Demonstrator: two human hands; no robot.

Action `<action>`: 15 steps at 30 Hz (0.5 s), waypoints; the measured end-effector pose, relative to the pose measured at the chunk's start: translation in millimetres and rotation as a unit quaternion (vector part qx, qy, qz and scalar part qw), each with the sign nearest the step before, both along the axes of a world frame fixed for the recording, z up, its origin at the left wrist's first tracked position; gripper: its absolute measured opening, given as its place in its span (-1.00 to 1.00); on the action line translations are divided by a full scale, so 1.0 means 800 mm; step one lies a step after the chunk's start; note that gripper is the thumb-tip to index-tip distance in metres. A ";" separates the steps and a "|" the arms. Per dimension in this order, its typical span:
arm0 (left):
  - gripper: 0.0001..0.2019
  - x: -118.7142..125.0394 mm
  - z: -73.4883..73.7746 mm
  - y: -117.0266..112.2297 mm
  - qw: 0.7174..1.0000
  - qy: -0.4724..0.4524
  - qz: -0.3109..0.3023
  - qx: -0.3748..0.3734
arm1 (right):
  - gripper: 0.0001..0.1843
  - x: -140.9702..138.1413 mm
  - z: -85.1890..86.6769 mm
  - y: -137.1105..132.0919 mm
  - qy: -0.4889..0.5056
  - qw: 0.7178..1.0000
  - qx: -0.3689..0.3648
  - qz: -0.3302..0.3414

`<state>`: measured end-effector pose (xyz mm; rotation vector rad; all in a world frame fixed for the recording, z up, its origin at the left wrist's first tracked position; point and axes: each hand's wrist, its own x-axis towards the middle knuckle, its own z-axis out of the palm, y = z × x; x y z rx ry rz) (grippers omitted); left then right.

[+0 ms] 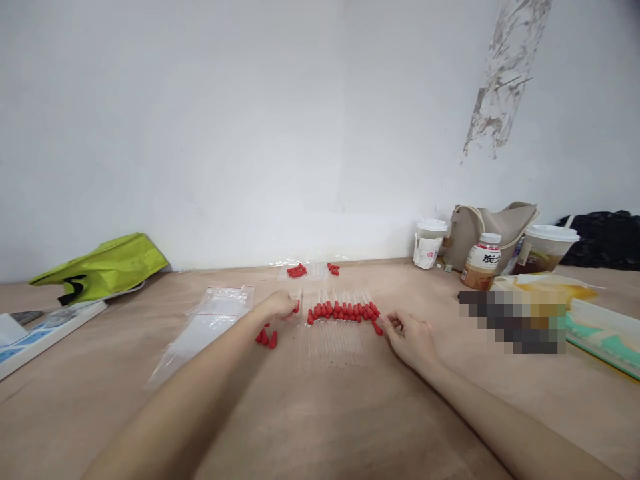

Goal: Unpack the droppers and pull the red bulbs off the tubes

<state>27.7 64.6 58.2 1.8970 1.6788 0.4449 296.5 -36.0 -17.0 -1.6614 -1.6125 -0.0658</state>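
My left hand (281, 305) is closed on a dropper (297, 307), its red bulb at my fingertips and its clear tube pointing away from me. At the right end of the row, my right hand (411, 335) has thumb and finger pinched at the red bulb of a tilted dropper (377, 327). Between the hands lies a row of red-bulbed droppers (345, 311), packed side by side with tubes pointing both toward and away from me. Several loose red bulbs (273, 340) rest beneath my left wrist, partly hidden by it.
Clear plastic bags (215, 320) lie left of my forearm. More red bulbs (297, 271) sit near the wall. A green bag (110, 267) and a white power strip (55, 333) are far left. Right are a cup (430, 243), a bottle (481, 263) and a beige bag (460, 233).
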 end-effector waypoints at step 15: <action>-0.89 -0.052 -0.041 -0.155 0.907 0.016 -0.225 0.356 | -0.54 -0.062 0.023 -0.053 -0.153 0.936 0.193 0.251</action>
